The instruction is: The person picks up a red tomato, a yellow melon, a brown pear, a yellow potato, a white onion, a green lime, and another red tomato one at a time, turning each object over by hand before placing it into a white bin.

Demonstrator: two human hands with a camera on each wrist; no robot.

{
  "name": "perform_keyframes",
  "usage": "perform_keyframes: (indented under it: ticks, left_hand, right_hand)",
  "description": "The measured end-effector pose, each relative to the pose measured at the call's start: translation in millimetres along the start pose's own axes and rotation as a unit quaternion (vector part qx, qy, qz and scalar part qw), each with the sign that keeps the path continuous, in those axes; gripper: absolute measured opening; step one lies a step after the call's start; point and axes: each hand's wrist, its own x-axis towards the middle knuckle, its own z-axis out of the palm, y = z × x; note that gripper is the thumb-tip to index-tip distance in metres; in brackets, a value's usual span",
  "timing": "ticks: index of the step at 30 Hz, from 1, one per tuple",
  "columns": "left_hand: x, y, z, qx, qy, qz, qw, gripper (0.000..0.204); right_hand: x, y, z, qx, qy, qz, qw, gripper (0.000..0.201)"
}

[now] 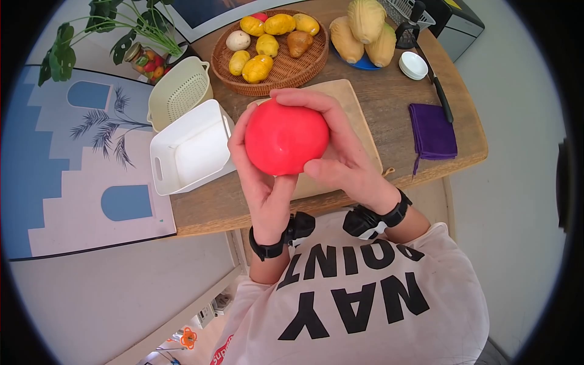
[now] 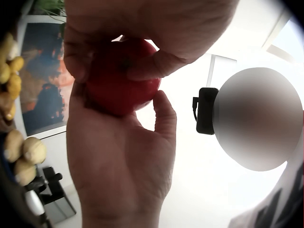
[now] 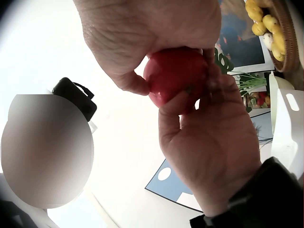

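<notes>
A smooth, shiny red tomato (image 1: 286, 137) is held up between both hands, above the wooden cutting board (image 1: 350, 100) in the head view. My left hand (image 1: 263, 191) cups it from the left and below, thumb on the near side. From the right, my right hand (image 1: 348, 161) curls its fingers over the far side, its thumb pressing the lower right. The tomato's small stem spot (image 3: 189, 89) shows in the right wrist view, close to the left thumb. Parts of the tomato are hidden behind fingers.
A white plastic bin (image 1: 210, 131) and pale green colander (image 1: 204, 76) stand left of the board. Behind lies a wicker tray (image 1: 277, 82) of potatoes. To the right are a blue plate (image 1: 364, 64) of pale produce, a white bowl (image 1: 413, 65), a knife (image 1: 443, 97) and a purple cloth (image 1: 433, 134).
</notes>
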Motion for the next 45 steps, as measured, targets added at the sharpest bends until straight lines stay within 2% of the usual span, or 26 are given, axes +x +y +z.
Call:
perform_keyframes:
  ticks: [2, 5, 6, 8, 11, 12, 15, 17, 18, 21, 23, 26, 30, 33, 35, 36, 39, 42, 45]
  left_hand:
    - [-0.4, 6.0, 3.1, -0.002, 0.006, -0.024, 1.000, 0.082]
    - [-0.3, 12.6, 7.4, -0.055, 0.013, -0.046, 0.997, 0.070]
    - [0.3, 11.6, 5.1, -0.114, 0.003, -0.058, 0.992, 0.070]
    - [0.7, 6.6, -2.0, -0.228, -0.017, -0.082, 0.970, 0.072]
    - [-4.1, -4.6, 1.3, -0.190, 0.053, -0.113, 0.974, 0.069]
    - [-4.4, -5.1, 0.2, -0.212, 0.072, -0.121, 0.967, 0.071]
    - [-0.6, -3.9, -2.8, -0.141, 0.038, -0.071, 0.987, 0.072]
    - [1.7, -8.8, -9.5, -0.011, -0.026, 0.037, 0.999, 0.075]
    - [2.5, -11.0, -11.4, 0.054, -0.058, 0.091, 0.993, 0.076]
    - [3.9, -13.8, -8.8, 0.179, -0.051, 0.202, 0.962, 0.077]
    - [3.9, -13.0, -9.1, 0.229, -0.046, 0.215, 0.948, 0.078]
    - [3.2, -9.3, -8.8, 0.238, -0.045, 0.198, 0.950, 0.078]
    - [1.9, 0.0, -9.4, 0.253, -0.062, 0.180, 0.949, 0.073]
    - [2.8, 1.0, -12.4, 0.240, -0.070, 0.183, 0.951, 0.059]
    - [1.0, 0.1, -12.8, 0.208, -0.049, 0.156, 0.964, 0.047]
    - [0.1, -0.3, -12.9, 0.192, -0.038, 0.143, 0.970, 0.044]
    - [-1.4, 1.4, -9.3, 0.187, 0.005, 0.118, 0.975, 0.048]
    - [-3.3, 2.0, -11.9, 0.157, 0.010, 0.094, 0.983, 0.055]
    - [-3.0, 5.6, -14.9, 0.165, -0.004, 0.104, 0.981, 0.059]
  right_hand:
    - [0.2, 0.7, 0.9, 0.017, 0.011, 0.010, 1.000, 0.064]
    - [0.3, 5.3, -2.1, -0.075, 0.014, -0.022, 0.997, 0.063]
    - [0.3, 6.2, -1.2, -0.130, 0.019, -0.038, 0.991, 0.061]
    - [-0.1, 7.3, 1.5, -0.238, 0.029, -0.069, 0.968, 0.059]
    - [0.1, 4.5, 0.1, -0.371, -0.045, -0.110, 0.921, 0.051]
    - [-0.2, 5.8, -1.2, -0.326, -0.045, -0.107, 0.938, 0.050]
    - [-2.8, 10.3, -5.8, -0.213, -0.034, -0.084, 0.973, 0.048]
    - [-3.5, 10.0, -7.6, -0.171, -0.017, -0.055, 0.984, 0.049]
    - [-3.9, 10.0, -5.8, -0.183, -0.007, -0.042, 0.982, 0.051]
    - [-6.5, 9.1, 4.3, -0.190, 0.018, 0.002, 0.982, 0.058]
    - [-7.5, 8.0, 7.7, -0.153, 0.030, 0.041, 0.987, 0.064]
    - [-7.9, 6.3, 5.8, -0.142, 0.023, 0.058, 0.988, 0.065]
    - [-8.6, 4.4, 5.7, -0.039, 0.030, 0.107, 0.993, 0.062]
    - [-9.2, 4.1, 2.9, 0.025, 0.033, 0.165, 0.985, 0.058]
    - [-10.0, -0.5, 1.1, 0.046, 0.028, 0.220, 0.974, 0.056]
    - [-10.2, 0.1, 1.6, 0.047, 0.026, 0.215, 0.975, 0.055]
    - [-11.6, 3.1, 2.6, 0.053, 0.016, 0.213, 0.975, 0.053]
    - [-13.1, 4.9, 1.4, 0.086, 0.008, 0.232, 0.969, 0.051]
    - [-12.5, 3.4, 2.6, 0.147, 0.018, 0.258, 0.955, 0.050]
